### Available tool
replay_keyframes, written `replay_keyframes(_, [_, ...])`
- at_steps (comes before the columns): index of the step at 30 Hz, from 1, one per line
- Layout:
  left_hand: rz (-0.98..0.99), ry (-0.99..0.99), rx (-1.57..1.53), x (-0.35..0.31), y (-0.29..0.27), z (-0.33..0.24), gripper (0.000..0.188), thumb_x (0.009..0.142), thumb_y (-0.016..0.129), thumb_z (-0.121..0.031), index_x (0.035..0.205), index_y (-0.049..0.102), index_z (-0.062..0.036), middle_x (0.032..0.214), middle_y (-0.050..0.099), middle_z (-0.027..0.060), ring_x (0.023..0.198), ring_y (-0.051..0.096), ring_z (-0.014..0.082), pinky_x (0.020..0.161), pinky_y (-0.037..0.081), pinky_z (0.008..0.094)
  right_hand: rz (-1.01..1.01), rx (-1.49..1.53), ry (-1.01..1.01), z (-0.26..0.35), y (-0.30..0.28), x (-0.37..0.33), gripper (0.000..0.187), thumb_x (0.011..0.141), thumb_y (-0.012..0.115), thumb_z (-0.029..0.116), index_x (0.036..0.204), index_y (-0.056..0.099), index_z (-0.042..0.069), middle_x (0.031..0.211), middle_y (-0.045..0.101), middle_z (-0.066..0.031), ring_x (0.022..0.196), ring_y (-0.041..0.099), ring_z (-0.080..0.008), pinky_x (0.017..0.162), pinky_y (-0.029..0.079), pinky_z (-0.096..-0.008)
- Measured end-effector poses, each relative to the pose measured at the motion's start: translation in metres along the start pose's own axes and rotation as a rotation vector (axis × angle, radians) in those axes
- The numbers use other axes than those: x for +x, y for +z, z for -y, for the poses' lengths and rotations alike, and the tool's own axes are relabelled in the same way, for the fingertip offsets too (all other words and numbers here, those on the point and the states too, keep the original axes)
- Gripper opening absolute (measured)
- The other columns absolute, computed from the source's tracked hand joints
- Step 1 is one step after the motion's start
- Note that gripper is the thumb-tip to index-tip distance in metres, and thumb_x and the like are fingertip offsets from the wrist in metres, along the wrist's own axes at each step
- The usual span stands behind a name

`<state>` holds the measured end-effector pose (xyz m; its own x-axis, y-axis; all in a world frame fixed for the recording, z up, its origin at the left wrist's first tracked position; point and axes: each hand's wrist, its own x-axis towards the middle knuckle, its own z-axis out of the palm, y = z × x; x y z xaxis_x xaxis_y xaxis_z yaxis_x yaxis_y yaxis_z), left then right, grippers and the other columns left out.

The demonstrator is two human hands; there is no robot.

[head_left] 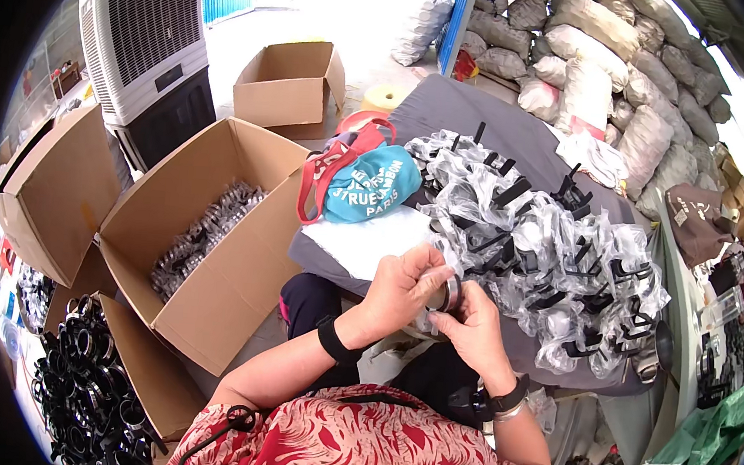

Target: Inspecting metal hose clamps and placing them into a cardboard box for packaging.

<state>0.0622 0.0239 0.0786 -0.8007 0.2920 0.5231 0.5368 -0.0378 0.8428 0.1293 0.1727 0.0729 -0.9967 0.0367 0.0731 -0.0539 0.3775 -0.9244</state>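
Above my lap, both hands are closed on one small ring-shaped piece [451,293] with a dark, shiny band. My left hand [404,289] pinches it at the near left, thumb and fingers together. From the other side, the fingers of my right hand [474,328] grip its edge. Fingers cover much of the piece, so its exact kind is unclear. Just beyond my hands, a heap of clear plastic-wrapped pieces with black handles [528,245] spreads over the grey-covered table [452,108]. A white cloth or sheet [367,241] lies to the left of the heap.
A teal bag [374,185] with red straps sits on the table. At left, an open carton [235,300] holds wrapped metallic pieces, with a pile of black ring-shaped parts [85,385] nearer me. Another carton [282,94], an air cooler [147,31] and stacked sacks [585,83] stand farther off.
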Motion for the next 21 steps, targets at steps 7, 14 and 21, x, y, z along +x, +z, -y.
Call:
replay_keyframes(7, [0.458, -0.024, -0.302, -0.036, 0.009, -0.007, 0.015, 0.093, 0.058, -0.017, 0.088, 0.055, -0.0029, 0.061, 0.049, -0.0017, 0.057, 0.041, 0.0048, 0.05, 0.035, 0.0231, -0.021, 0.712, -0.028, -0.007, -0.016, 0.011, 0.035, 0.083, 0.068, 0.005, 0.116, 0.056, 0.001, 0.105, 0.063, -0.0037, 0.092, 0.058, -0.0094, 0.079, 0.048, -0.0249])
replay_keyframes(14, [0.692, -0.111, -0.496, -0.033, 0.002, 0.0, 0.014, 0.092, 0.059, -0.014, 0.096, 0.058, -0.0018, 0.063, 0.051, -0.0011, 0.059, 0.044, 0.0053, 0.054, 0.038, 0.0234, 0.031, 0.803, -0.066, -0.016, -0.01, 0.001, 0.027, 0.087, 0.064, 0.012, 0.111, 0.059, 0.002, 0.097, 0.065, -0.0046, 0.077, 0.062, -0.0128, 0.067, 0.052, -0.0267])
replay_keyframes(21, [0.225, -0.197, 0.013, -0.002, -0.028, 0.052, 0.013, 0.08, 0.068, -0.012, 0.084, 0.063, -0.0005, 0.068, 0.062, 0.0088, 0.062, 0.059, 0.0148, 0.059, 0.046, 0.0296, -0.277, 0.654, -0.168, 0.017, -0.074, 0.006, 0.026, 0.087, 0.063, 0.017, 0.106, 0.056, 0.001, 0.087, 0.063, -0.008, 0.067, 0.061, -0.0186, 0.053, 0.053, -0.0318])
